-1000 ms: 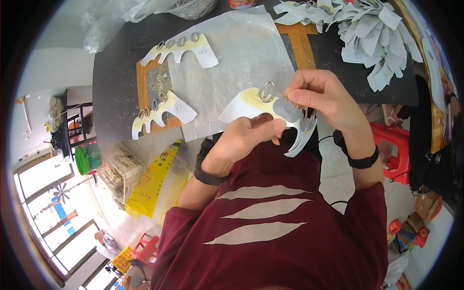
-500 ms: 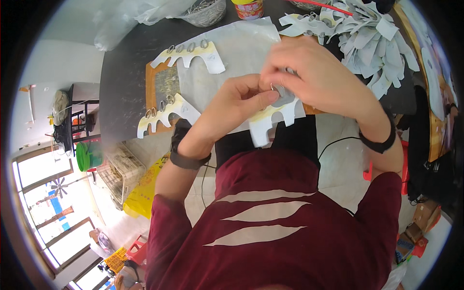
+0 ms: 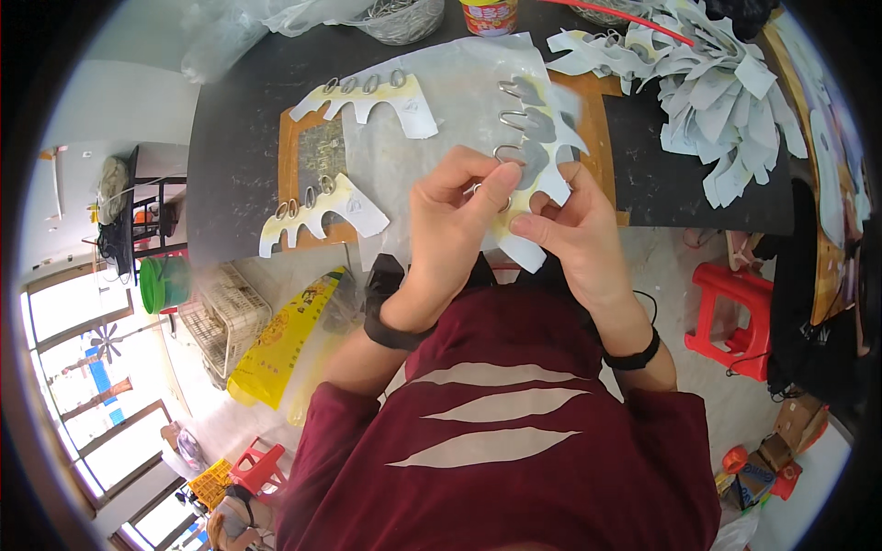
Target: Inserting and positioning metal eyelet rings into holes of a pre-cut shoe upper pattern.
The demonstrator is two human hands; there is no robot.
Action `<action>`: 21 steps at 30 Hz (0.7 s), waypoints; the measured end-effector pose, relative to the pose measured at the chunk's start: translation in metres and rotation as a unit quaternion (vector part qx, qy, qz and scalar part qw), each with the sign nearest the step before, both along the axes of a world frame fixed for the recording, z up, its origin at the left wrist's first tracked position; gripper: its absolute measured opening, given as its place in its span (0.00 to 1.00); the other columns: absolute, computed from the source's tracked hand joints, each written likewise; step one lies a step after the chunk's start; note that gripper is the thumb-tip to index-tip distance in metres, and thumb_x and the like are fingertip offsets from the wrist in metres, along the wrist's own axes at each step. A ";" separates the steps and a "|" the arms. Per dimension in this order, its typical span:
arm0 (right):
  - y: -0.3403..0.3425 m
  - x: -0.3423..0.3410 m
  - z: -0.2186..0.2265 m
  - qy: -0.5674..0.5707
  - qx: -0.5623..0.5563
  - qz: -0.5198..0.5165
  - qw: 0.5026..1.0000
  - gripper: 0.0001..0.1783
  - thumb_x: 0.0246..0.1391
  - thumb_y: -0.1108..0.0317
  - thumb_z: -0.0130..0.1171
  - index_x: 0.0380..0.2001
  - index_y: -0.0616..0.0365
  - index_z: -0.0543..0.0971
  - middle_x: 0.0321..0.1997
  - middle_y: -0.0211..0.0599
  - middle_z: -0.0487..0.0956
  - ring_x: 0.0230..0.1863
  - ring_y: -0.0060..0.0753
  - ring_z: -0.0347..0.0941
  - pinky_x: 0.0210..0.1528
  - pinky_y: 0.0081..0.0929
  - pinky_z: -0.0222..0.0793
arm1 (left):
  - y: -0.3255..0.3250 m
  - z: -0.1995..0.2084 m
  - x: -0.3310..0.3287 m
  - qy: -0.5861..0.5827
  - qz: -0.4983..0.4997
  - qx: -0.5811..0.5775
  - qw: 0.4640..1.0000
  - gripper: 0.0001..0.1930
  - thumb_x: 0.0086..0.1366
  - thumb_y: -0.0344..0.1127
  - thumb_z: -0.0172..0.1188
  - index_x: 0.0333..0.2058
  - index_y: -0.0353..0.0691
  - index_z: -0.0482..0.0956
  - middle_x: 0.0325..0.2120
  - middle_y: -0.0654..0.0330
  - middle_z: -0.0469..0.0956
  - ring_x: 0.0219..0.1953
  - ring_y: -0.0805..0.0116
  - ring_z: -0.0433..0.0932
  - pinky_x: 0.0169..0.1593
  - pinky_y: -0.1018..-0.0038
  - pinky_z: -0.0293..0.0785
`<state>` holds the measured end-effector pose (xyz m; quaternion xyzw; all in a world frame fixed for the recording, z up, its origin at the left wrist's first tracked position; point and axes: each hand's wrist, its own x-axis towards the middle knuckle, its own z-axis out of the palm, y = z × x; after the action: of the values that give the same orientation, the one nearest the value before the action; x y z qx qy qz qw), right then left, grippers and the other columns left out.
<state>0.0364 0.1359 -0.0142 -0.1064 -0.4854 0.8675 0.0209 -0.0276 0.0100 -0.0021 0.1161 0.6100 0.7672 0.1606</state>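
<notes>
Both hands hold a white scalloped strip [image 3: 551, 124] that has grey tabs and a row of metal rings along its left edge. My left hand [image 3: 462, 216] is closed in a pinch at that ringed edge, thumb beside a ring [image 3: 507, 152]. Opposite it, my right hand [image 3: 581, 241] pinches the strip's near, toothed side between thumb and fingers. Part of the strip is hidden by the fingers. Two similar strips lie to the left: a farther one [image 3: 404, 103] and a nearer one [image 3: 354, 209], each with several rings standing along its edge.
Under the work lies a translucent sheet [image 3: 441, 92] on a brown-edged board [image 3: 602, 138]. A heap of grey-white cut pieces [image 3: 726, 110] covers the table's far right. At the back stand a bowl of metal rings [image 3: 400, 23] and a red-yellow tub [image 3: 490, 16]. A red stool [image 3: 730, 317] stands right.
My right hand has come down and nearer from above the strip to its toothed side. The strip has turned and shifted away from me, exposing its row of rings.
</notes>
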 end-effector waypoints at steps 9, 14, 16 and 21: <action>-0.007 -0.001 -0.002 -0.040 0.053 -0.042 0.997 0.35 0.41 0.72 0.66 0.49 0.67 0.58 0.30 0.31 0.70 0.28 0.14 0.70 0.13 0.10 0.62 | 0.003 -0.009 0.003 0.099 0.040 -0.032 0.994 0.01 0.56 0.25 0.60 0.27 0.34 0.77 0.26 0.65 0.70 0.26 0.79 0.70 0.29 0.82 0.67; -0.006 -0.002 -0.004 -0.071 0.064 -0.049 0.994 0.33 0.42 0.73 0.65 0.48 0.67 0.58 0.33 0.34 0.72 0.27 0.15 0.70 0.13 0.10 0.64 | 0.003 -0.011 0.003 0.094 0.020 -0.050 0.994 0.05 0.59 0.29 0.58 0.27 0.34 0.77 0.27 0.63 0.72 0.28 0.79 0.70 0.28 0.83 0.66; -0.005 -0.002 -0.002 -0.055 0.058 -0.061 0.995 0.32 0.42 0.74 0.65 0.47 0.67 0.59 0.34 0.35 0.72 0.28 0.16 0.71 0.15 0.11 0.66 | -0.005 -0.007 0.001 -0.015 -0.066 -0.044 0.997 0.13 0.64 0.39 0.51 0.33 0.35 0.76 0.30 0.65 0.74 0.32 0.78 0.70 0.36 0.80 0.65; -0.003 -0.005 -0.009 -0.002 0.028 -0.095 0.995 0.28 0.41 0.77 0.65 0.44 0.65 0.61 0.36 0.39 0.72 0.32 0.22 0.73 0.24 0.15 0.72 | -0.026 -0.012 -0.011 -0.286 -0.176 0.070 0.939 0.16 0.66 0.42 0.46 0.44 0.36 0.70 0.35 0.61 0.74 0.34 0.73 0.73 0.33 0.78 0.71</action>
<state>0.0314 0.1324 -0.0227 -0.1527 -0.4977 0.8473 0.1050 -0.0390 -0.0163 -0.0144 0.0087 0.4530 0.7682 0.4523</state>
